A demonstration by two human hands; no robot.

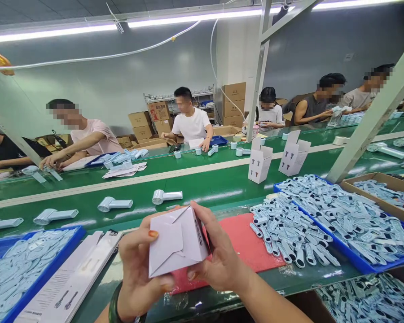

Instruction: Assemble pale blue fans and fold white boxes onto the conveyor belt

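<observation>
Between my two hands is a small white cardboard box (pixel 170 242), its folded bottom flaps turned toward me and dark print on its right side. My left hand (pixel 138 258) grips the box from the left, thumb and fingers pressed on its face and lower edge. On the right side, my right hand (pixel 218 251) wraps the box with fingers over the top and thumb underneath. A red mat (pixel 239 237) lies on the bench beneath, partly hidden by the hands and box. Right of the mat spreads a heap of pale blue handle-shaped plastic parts (pixel 283 229).
Blue trays of pale blue parts stand left (pixel 77 235) and right (pixel 360 267). Flat printed cartons (pixel 70 278) lie near my left arm. Beyond, a green conveyor belt (pixel 202 184) carries pale blue handheld devices (pixel 166 196) and two open white boxes (pixel 260 163). Several co-workers sit across; a slanted post (pixel 366 116) rises at right.
</observation>
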